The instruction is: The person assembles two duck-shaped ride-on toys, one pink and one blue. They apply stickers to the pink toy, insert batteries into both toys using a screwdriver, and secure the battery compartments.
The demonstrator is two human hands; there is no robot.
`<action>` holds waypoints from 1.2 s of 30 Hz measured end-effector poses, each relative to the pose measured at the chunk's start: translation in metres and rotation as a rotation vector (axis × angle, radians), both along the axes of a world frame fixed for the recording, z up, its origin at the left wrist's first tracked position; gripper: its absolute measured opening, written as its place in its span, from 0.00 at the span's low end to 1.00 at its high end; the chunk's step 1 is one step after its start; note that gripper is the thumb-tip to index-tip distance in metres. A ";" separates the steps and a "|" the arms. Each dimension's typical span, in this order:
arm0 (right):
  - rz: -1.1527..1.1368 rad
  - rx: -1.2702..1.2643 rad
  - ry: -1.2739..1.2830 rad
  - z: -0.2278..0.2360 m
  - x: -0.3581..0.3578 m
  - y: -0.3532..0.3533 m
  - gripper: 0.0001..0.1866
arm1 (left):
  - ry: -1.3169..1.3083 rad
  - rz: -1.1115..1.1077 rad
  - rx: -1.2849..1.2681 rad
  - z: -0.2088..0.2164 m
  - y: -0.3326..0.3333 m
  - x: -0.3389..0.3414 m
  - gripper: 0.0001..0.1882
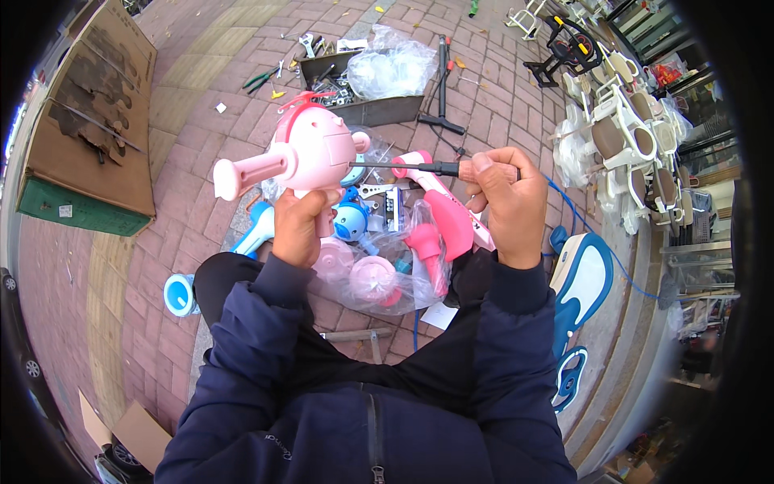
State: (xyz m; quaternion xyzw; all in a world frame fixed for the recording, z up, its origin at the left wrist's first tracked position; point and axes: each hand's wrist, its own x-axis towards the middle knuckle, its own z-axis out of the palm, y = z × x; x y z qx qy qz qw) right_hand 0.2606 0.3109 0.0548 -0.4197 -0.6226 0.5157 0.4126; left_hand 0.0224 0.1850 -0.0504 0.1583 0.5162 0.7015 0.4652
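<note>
My left hand [300, 222] is wrapped round the stem of a pink rounded plastic handlebar head [318, 145], which looks like part of a child's ride-on toy. A grip sticks out on each side of it. My right hand [513, 198] grips a screwdriver [439, 168] held level, its thin shaft pointing left. The tip meets the right side of the pink head; whether it sits in a screw cannot be seen. Below lie a blue plastic toy part [351, 220], a curved pink panel [449, 222] and a clear plastic bag [334, 294] around pink round parts [373, 277].
Beyond my hands stands an open metal toolbox [387, 111] with a plastic bag on it, pliers [260, 80] and a black T-shaped tool [443, 101] nearby. A cardboard box [121, 161] is at left; a blue-and-white board [587, 274] and stacked child seats [617, 133] are at right.
</note>
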 end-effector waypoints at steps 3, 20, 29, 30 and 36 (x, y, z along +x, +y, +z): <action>-0.149 0.217 0.035 0.003 0.006 0.000 0.06 | -0.215 -0.046 -0.014 -0.006 0.002 -0.003 0.22; 0.390 -0.195 -0.353 -0.071 -0.038 -0.021 0.12 | -0.589 -0.404 0.220 0.007 -0.004 0.008 0.32; 0.304 -0.245 -0.272 -0.088 -0.038 -0.031 0.09 | -0.491 -0.347 0.242 0.000 0.001 0.018 0.43; 0.273 -0.250 -0.281 -0.088 -0.037 -0.031 0.08 | -0.495 -0.350 0.227 -0.005 0.002 0.017 0.42; 0.109 -0.351 -0.252 -0.063 -0.016 -0.028 0.06 | -0.347 -0.238 -0.230 -0.079 0.034 0.012 0.16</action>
